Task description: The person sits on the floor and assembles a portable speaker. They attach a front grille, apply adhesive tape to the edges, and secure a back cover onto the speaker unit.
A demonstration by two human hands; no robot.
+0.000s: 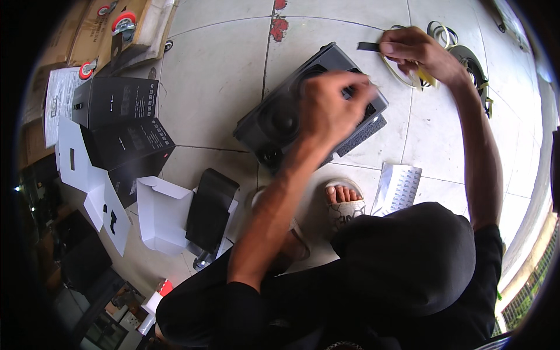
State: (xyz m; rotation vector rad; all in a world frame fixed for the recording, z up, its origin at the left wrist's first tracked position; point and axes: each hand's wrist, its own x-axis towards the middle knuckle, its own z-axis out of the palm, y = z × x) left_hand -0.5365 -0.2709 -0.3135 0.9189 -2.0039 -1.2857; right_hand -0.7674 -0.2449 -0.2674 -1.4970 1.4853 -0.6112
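Note:
A black speaker box point(265, 125) with round cones lies on the floor in front of my feet. Over its right part is my left hand point(335, 108), fingers bent and blurred by motion; whether they hold anything is unclear. To the right and farther off, my right hand point(426, 55) pinches a short black strip point(367, 46), whose free end points toward the speaker. Something yellow point(426, 77) shows under that hand, its kind unclear. Pale and black strip coils point(440, 35) lie beside and beyond the right hand. A dark speckled piece point(363, 137) lies against the speaker's near right side.
Opened black boxes point(128, 140) and a white carton point(160, 210) stand at left, next to a black device point(213, 201). A printed sheet point(398, 188) lies by my sandalled foot point(345, 198). A wooden dolly with red wheels point(123, 23) is at the far left.

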